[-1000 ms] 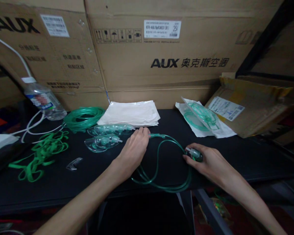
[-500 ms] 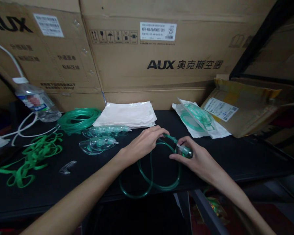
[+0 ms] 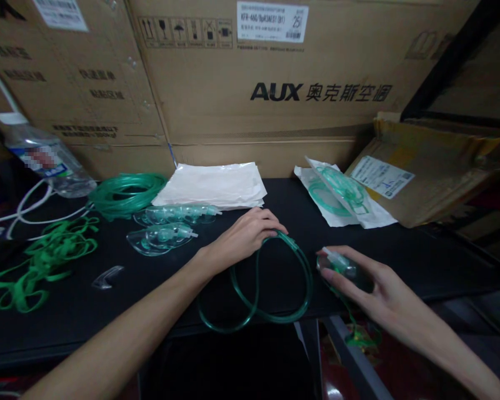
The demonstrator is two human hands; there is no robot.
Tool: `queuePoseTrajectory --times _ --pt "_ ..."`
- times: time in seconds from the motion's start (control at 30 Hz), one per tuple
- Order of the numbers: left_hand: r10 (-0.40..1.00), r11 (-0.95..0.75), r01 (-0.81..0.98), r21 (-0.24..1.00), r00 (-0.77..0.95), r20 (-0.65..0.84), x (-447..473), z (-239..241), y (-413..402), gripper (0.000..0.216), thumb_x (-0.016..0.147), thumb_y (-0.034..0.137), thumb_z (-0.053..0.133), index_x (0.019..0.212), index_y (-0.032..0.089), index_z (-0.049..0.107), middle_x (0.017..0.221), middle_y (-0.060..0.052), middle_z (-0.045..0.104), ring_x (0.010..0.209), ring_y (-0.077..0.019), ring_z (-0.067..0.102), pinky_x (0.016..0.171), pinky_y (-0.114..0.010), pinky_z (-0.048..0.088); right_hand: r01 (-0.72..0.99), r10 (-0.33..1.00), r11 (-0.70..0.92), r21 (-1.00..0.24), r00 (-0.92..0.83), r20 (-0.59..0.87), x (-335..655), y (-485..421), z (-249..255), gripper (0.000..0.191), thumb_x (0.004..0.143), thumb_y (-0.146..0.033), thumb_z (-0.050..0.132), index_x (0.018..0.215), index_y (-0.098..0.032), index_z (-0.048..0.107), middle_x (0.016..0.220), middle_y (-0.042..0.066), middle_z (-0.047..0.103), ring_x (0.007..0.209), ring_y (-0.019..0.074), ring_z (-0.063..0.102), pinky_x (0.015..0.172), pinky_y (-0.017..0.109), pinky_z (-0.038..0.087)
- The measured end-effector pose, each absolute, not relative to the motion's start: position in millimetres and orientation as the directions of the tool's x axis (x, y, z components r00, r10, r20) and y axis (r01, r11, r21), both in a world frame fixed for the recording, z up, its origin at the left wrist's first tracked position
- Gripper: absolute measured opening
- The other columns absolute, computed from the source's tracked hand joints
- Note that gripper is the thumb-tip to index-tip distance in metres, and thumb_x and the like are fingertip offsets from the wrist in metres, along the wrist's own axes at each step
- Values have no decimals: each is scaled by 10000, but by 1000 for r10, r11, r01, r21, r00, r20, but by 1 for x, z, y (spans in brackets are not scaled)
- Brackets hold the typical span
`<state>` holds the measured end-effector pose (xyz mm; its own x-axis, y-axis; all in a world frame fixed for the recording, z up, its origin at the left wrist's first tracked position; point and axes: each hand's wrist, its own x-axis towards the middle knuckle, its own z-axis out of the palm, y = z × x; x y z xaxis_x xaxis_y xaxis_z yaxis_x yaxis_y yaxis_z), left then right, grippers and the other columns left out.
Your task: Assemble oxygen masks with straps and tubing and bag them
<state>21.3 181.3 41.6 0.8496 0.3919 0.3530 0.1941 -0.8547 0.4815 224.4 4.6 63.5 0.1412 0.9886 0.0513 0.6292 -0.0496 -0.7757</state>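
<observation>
head view showed the looped green tubing (image 3: 308, 278) between the two hands, nearer the left. the left hand (image 3: 250, 233) pinched its far bend with the fingertips, the thumb mostly hidden. from there the loops lay back toward the person, wider side to side, down to the front edge of the black table (image 3: 441, 261). the right hand (image 3: 381, 280), apart from the loops, gripped a clear mask (image 3: 344, 264) between thumb and fingers, its white connector pointing left and away from the person. the big carton (image 3: 200, 111) behind read "aux 奥克斯空调"; its white sticker (image 3: 273, 22) gave "kfr-46g" and "25", the fine print illegible. the bottle (image 3: 73, 178) had its label partly blurred.
</observation>
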Motion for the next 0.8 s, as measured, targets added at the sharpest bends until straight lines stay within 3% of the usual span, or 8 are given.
queuePoseTrajectory --times 0.13,0.33,0.47,0.6,0.73,0.8 --pt "327 -860 148 488 895 304 27 48 188 288 1004 88 492 1157 174 721 1204 -91 704 1122 -194 641 1020 -333 461 711 998 17 -703 34 59 216 -11 60 303 914 -428 635 1152 -249 691 1010 48 777 969 258 740 829 309 590" --pt "90 -880 5 476 984 156 62 63 191 307 921 14 580 1053 207 778 1155 -38 762 1117 -186 678 1016 -297 474 780 992 122 -613 -71 107 193 -7 61 319 923 -305 599 1229 -248 668 1155 83 756 1004 243 741 904 328 582" --pt "-6 -868 -30 495 999 51 78 76 188 491 803 -98 566 1086 242 779 1277 14 731 1214 -155 653 1057 -249 465 789 981 188 -584 -122 152 186 -8 66 341 925 -288 590 1258 -268 657 1218 81 737 1081 243 725 940 318 576" --pt "149 -872 98 479 986 69 50 99 186 541 860 -22 562 1362 165 637 1422 -64 641 1322 -204 578 1112 -313 434 787 978 158 -596 -40 206 203 -18 75 273 875 -329 632 1134 -298 714 1015 36 795 864 239 771 756 278 621" --pt "485 -844 333 421 809 332 -15 115 164 299 999 192 523 1222 227 720 1249 -10 740 1171 -191 663 1062 -324 471 784 961 73 -616 109 253 233 -19 80 147 809 -386 663 864 -283 752 793 29 784 680 249 746 579 280 591" --pt "582 -810 471 350 720 377 -47 109 146 262 1014 281 521 1152 233 740 1182 -20 754 1111 -215 680 1038 -364 494 807 962 48 -589 122 246 242 -13 79 181 835 -421 651 817 -269 746 782 36 775 671 245 733 587 291 578"
